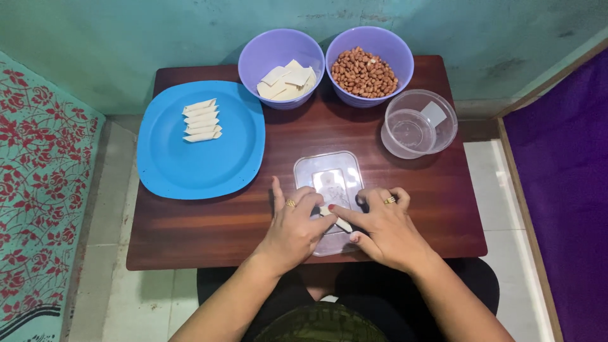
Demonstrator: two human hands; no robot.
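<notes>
Both hands pinching same small cream pastry strip [334, 218], fingertips meeting over it, probably to keep fold tight. Left hand [292, 231] curled, thumb out; right hand [386, 229] flatter, index forward. Strip sits on clear rectangular plastic lid [329, 174], handy work surface. Finished rolls lined on blue square plate [190, 171]; purple bowl of peanuts [369, 65] further back.

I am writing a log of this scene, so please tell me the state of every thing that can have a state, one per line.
left hand: pinching the paper piece
right hand: pinching the paper piece
paper piece: held, partly folded
clear lid: flat on the table
blue plate: carries a row of folded pieces
left purple bowl: holds flat paper pieces
right purple bowl: filled with peanuts
clear container: open, nearly empty
</notes>
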